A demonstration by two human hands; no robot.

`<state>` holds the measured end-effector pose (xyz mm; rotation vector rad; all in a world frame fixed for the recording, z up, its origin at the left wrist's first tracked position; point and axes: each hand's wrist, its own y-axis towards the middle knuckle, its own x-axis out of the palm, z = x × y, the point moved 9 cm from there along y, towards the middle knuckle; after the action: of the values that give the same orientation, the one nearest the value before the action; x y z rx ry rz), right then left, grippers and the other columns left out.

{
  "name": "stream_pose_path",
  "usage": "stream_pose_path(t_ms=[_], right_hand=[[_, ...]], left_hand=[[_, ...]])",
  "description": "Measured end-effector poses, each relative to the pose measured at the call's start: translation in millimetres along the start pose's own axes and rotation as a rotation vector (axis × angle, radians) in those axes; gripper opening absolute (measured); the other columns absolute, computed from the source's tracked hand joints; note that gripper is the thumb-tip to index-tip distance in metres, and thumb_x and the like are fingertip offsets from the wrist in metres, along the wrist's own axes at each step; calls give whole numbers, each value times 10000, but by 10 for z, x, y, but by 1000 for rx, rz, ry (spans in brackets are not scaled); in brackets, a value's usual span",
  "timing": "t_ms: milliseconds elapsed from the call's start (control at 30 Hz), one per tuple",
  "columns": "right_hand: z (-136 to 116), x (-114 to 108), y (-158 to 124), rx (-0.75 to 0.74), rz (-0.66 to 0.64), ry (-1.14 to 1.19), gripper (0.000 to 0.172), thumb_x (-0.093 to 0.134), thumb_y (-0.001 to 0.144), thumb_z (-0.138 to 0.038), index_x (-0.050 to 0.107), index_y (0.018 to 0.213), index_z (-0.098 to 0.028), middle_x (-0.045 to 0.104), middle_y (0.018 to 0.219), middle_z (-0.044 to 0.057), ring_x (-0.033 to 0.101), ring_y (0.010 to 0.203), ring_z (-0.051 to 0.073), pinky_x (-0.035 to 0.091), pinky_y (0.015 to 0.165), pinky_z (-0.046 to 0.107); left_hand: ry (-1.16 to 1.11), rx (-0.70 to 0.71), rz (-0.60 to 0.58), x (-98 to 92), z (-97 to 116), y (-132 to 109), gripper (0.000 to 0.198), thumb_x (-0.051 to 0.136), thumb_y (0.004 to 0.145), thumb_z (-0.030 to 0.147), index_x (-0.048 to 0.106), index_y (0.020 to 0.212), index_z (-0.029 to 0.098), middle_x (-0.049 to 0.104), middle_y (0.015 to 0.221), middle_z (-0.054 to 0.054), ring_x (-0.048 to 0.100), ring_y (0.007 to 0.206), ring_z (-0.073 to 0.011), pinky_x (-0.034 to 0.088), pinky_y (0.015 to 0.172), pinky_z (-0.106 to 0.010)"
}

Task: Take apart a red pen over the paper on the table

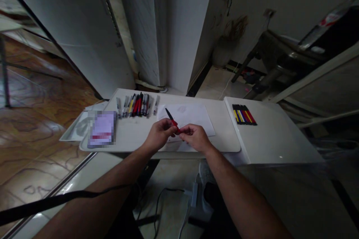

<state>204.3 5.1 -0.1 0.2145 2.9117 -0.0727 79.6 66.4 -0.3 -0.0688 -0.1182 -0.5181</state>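
A red pen (174, 122) with a black end is held between both hands, its black end slanting up to the left. My left hand (161, 131) pinches it near the middle, thumb and fingers closed. With closed fingertips, my right hand (195, 135) grips the lower end, which is partly hidden by the fingers. Both hands are over a sheet of white paper (204, 117) with faint grey marks. Left of the paper lies a row of several pens (137, 104), clear, red, black and yellow.
At the left of the white table (131, 134) is a blurred purple pack (103, 129). On the white surface at the right (276, 138), several coloured pens (244, 115) lie side by side. A power strip (194, 194) and cables are on the floor below.
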Motion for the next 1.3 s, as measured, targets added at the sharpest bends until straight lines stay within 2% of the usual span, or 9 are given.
stream_pose_path(t_ms=[400, 467, 567, 700, 833, 967, 1067, 1167, 1300], right_hand=[[85, 29, 8, 6, 32, -57, 201, 698, 687, -315, 681, 816, -161, 685, 710, 28, 578, 570, 124, 444, 509, 235], [86, -38, 17, 28, 69, -66, 195, 697, 674, -310, 675, 800, -163, 683, 706, 26, 576, 566, 124, 448, 503, 235], [65, -270, 55, 76, 153, -64, 187, 699, 640, -302, 657, 762, -167, 671, 672, 16, 570, 554, 125, 443, 475, 228], [66, -863, 118, 133, 276, -127, 178, 680, 615, -278, 662, 752, -167, 665, 644, 9, 571, 537, 125, 424, 442, 217], [156, -1760, 26, 174, 466, -301, 184, 675, 610, -278, 675, 751, -159, 677, 659, 13, 576, 530, 116, 432, 458, 210], [387, -2706, -244, 315, 669, -467, 204, 688, 582, -275, 693, 750, -161, 683, 652, 10, 585, 532, 123, 437, 464, 207], [526, -3305, -437, 371, 789, -527, 215, 679, 586, -287, 698, 759, -161, 685, 644, 12, 583, 527, 126, 432, 478, 209], [659, -3760, -545, 419, 852, -585, 208, 678, 586, -285, 703, 745, -155, 675, 600, 17, 596, 539, 142, 421, 488, 215], [858, -4145, -548, 472, 871, -648, 195, 683, 573, -266, 709, 733, -159, 683, 610, 28, 612, 572, 153, 406, 496, 212]], left_hand=[[1, -1, -27, 1, -93, 10, 247, 692, 710, 313, 588, 840, 131, 631, 698, -14, 628, 624, -138, 496, 562, -252], [134, 25, -39, -14, -84, 10, 269, 654, 750, 350, 605, 907, 138, 652, 714, -28, 633, 647, -149, 495, 595, -267], [561, 99, 3, -84, -9, 0, 282, 628, 770, 361, 665, 976, 172, 683, 788, -41, 627, 719, -163, 480, 662, -282], [854, 109, -5, -131, 22, 36, 292, 566, 796, 416, 691, 933, 189, 708, 829, -47, 636, 751, -187, 479, 716, -304], [1006, 124, -50, -99, 37, 98, 328, 524, 803, 438, 694, 933, 189, 715, 862, -58, 641, 772, -202, 477, 738, -317], [1118, 139, -89, -44, 5, 138, 340, 501, 802, 442, 708, 907, 192, 712, 904, -69, 646, 814, -217, 480, 768, -328], [1167, 175, -107, -14, -38, 167, 348, 501, 800, 465, 720, 886, 209, 710, 948, -70, 640, 894, -238, 476, 827, -341], [1187, 218, -134, 12, -81, 194, 373, 488, 815, 487, 722, 913, 214, 700, 985, -76, 622, 959, -252, 467, 867, -357], [1206, 196, -178, 20, -148, 229, 390, 483, 826, 500, 724, 928, 210, 696, 1005, -85, 623, 959, -258, 468, 863, -370]])
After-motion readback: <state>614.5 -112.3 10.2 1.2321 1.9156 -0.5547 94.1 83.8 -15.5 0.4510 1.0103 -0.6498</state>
